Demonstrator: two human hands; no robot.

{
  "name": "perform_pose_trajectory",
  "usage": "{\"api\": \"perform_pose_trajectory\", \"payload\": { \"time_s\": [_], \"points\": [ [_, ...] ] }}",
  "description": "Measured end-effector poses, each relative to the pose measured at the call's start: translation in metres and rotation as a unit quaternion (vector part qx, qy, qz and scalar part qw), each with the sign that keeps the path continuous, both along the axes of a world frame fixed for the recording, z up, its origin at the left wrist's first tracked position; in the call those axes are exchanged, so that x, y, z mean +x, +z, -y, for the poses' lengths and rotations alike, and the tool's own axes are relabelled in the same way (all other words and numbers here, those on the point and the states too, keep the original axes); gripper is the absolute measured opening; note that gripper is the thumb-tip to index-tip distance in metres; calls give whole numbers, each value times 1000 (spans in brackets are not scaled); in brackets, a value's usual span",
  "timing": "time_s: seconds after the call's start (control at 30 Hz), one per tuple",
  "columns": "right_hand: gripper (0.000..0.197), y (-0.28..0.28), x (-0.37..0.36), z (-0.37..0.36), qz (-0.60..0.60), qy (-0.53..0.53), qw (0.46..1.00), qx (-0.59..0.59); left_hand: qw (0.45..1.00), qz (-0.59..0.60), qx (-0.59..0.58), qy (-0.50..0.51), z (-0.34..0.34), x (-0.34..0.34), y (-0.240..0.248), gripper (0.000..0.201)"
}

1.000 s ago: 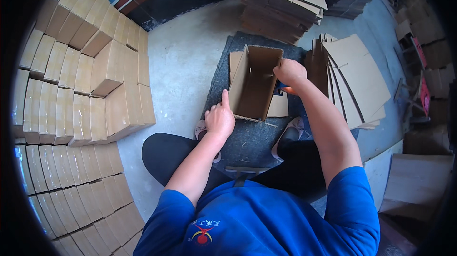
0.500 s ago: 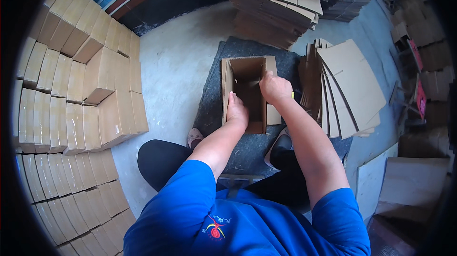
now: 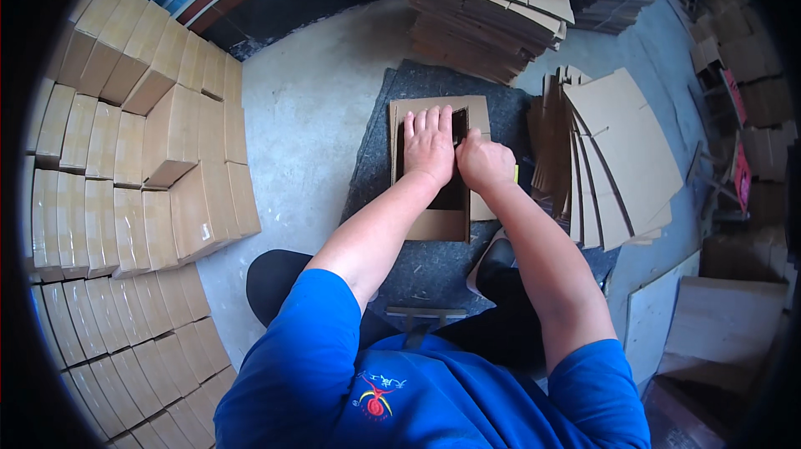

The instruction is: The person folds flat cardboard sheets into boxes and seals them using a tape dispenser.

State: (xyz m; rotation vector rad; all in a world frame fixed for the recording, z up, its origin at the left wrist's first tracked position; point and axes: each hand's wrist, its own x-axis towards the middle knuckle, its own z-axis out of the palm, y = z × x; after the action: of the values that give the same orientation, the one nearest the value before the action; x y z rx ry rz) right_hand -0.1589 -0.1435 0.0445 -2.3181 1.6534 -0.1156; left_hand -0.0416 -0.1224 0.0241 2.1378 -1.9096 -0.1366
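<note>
Open carton (image 3: 435,225) on dark mat (image 3: 367,190). Left hand (image 3: 429,148) flat, fingers straight, over carton's opening. Right hand (image 3: 486,161) fisted at carton's right wall; can't tell from here what's gripped.

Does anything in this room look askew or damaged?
The flat cardboard sheets on the right are fanned out unevenly, unlike the tidier rows of boxes on the left. Nothing looks spilled or clearly damaged.
</note>
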Motion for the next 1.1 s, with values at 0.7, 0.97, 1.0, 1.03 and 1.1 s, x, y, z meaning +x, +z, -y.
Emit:
{"api": "perform_pose_trajectory", "payload": {
  "time_s": [0.7,0.97,1.0,1.03,1.1],
  "points": [
    [47,13,7,-8,-19,28,999,-31,881,-460,-56,92,-114,33,-7,78],
    [55,22,27,-5,-121,58,990,41,969,-167,163,86,-96,-6,5,101],
    [56,25,30,-5,-124,72,988,57,969,-166,160,87,-99,-2,1,101],
    [57,27,32,-6,-127,85,986,73,969,-163,165,79,-101,3,-4,96],
    [65,27,30,-13,-155,125,975,97,972,-145,166,77,-108,8,-10,81]
  ]
}}
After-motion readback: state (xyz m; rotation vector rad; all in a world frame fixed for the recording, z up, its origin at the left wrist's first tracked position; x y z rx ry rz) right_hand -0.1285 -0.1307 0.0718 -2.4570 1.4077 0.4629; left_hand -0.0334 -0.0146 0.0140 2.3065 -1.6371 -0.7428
